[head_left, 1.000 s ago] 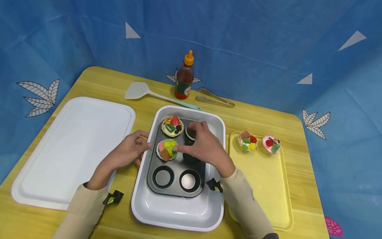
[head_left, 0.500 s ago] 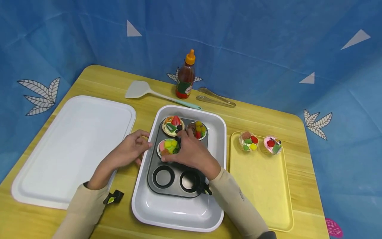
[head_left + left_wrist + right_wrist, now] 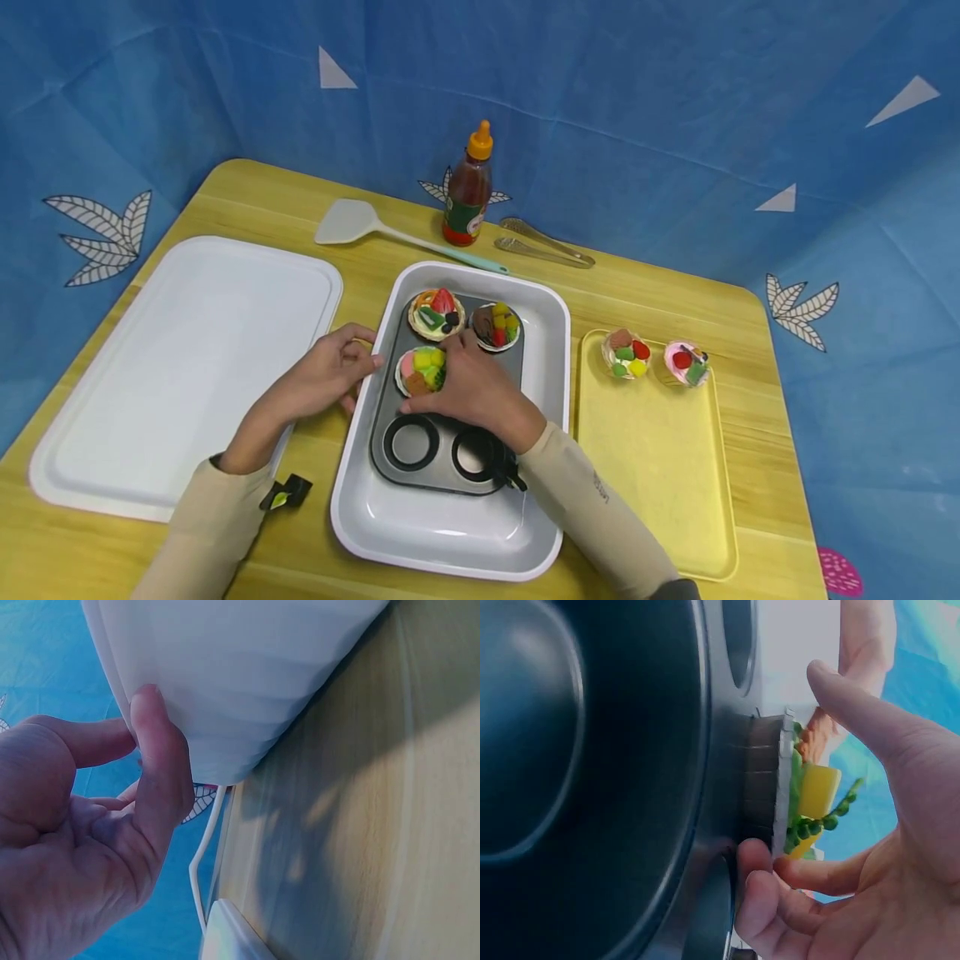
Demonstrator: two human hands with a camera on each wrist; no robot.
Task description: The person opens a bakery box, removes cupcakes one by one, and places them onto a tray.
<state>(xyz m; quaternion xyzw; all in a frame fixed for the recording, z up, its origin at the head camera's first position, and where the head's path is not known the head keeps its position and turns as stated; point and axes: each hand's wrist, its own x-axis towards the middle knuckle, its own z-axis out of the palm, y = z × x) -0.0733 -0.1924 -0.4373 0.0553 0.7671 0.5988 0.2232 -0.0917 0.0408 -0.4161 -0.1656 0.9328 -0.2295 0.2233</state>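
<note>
A grey muffin tin (image 3: 442, 473) lies inside a deep white tray (image 3: 450, 565). My left hand (image 3: 326, 377) pinches the tray's left rim between thumb and finger, as the left wrist view shows. Over the tin, my right hand (image 3: 480, 385) reaches around a toy tart (image 3: 422, 368) topped with pink, yellow and green pieces. In the right wrist view its curled fingertips are at the edge of the tart's pleated cup (image 3: 765, 780), while the thumb stands apart from it. Behind sit a strawberry-topped tart (image 3: 435, 315) and a chocolate-and-fruit tart (image 3: 495, 327). Two front wells hold no tarts.
A yellow tray (image 3: 652, 483) on the right carries two more toy cupcakes (image 3: 684, 364) at its far end. To the left lies a flat white tray (image 3: 187, 367). A spatula (image 3: 348, 222), sauce bottle (image 3: 468, 200) and metal tongs (image 3: 543, 246) line the back.
My right hand has let go of the chocolate-and-fruit tart in the back right well and moved down left to the yellow-and-pink tart. The left hand stays at the tray's rim.
</note>
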